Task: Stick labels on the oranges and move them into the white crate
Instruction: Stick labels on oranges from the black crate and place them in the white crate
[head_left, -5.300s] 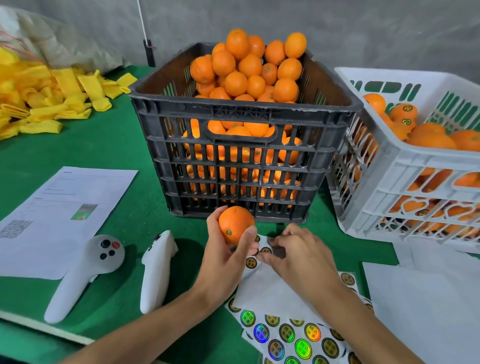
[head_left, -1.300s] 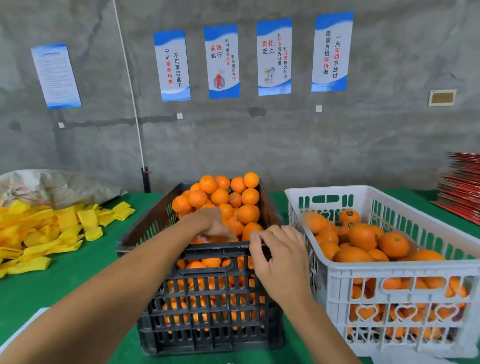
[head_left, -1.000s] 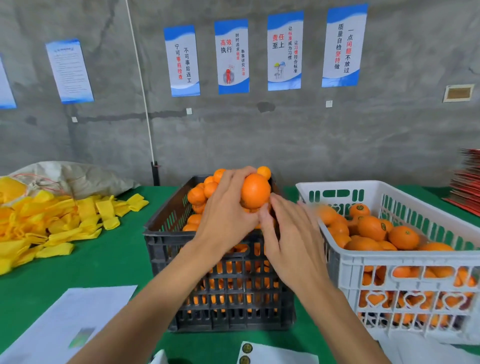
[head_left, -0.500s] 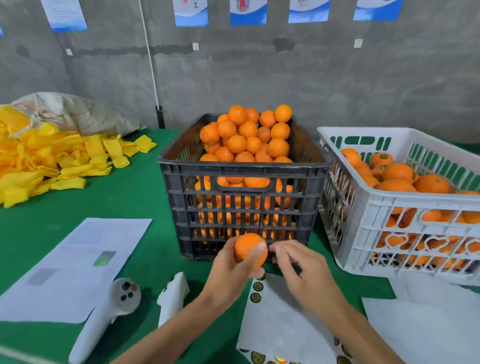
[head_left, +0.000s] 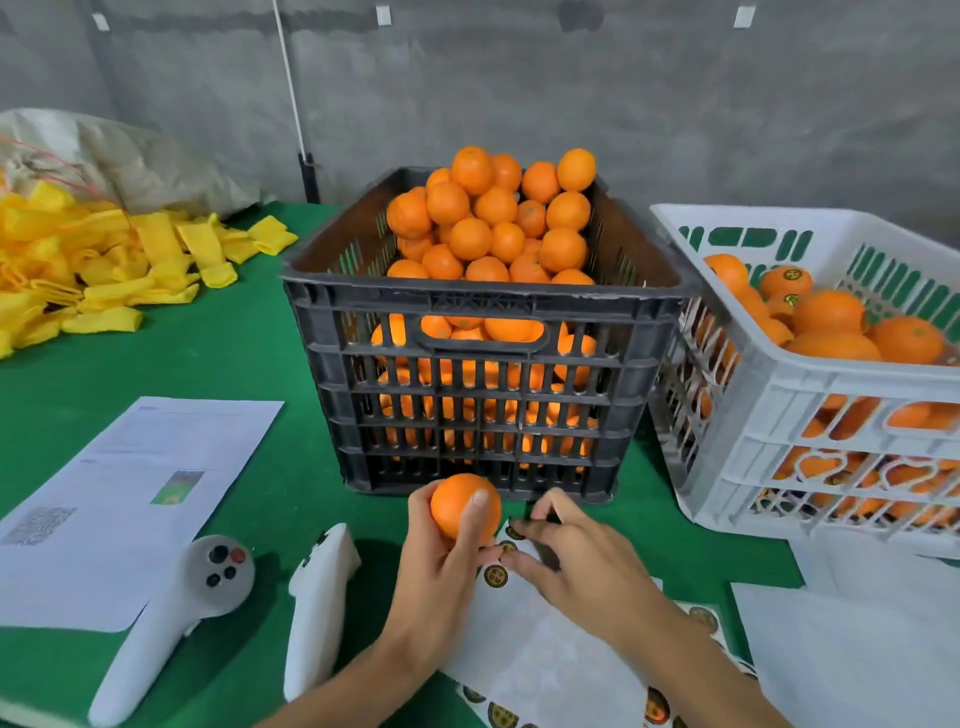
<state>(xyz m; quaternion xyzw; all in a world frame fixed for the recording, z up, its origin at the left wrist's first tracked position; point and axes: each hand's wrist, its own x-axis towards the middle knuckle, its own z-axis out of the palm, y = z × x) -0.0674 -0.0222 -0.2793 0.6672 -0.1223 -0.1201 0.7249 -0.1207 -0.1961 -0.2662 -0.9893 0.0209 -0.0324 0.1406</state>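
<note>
Orange held ready for its label

My left hand (head_left: 441, 577) gripped the orange (head_left: 464, 505) beside the sticker sheet (head_left: 535, 654) so my right hand (head_left: 576, 566) could pinch off a label.

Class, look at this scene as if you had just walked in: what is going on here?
A person is labelling oranges at a green table. The left hand holds one orange in front of the black crate, which is heaped with oranges. The right hand is at the top edge of a sticker sheet, its fingers at the round labels there. The white crate to the right already holds labelled oranges.
</note>
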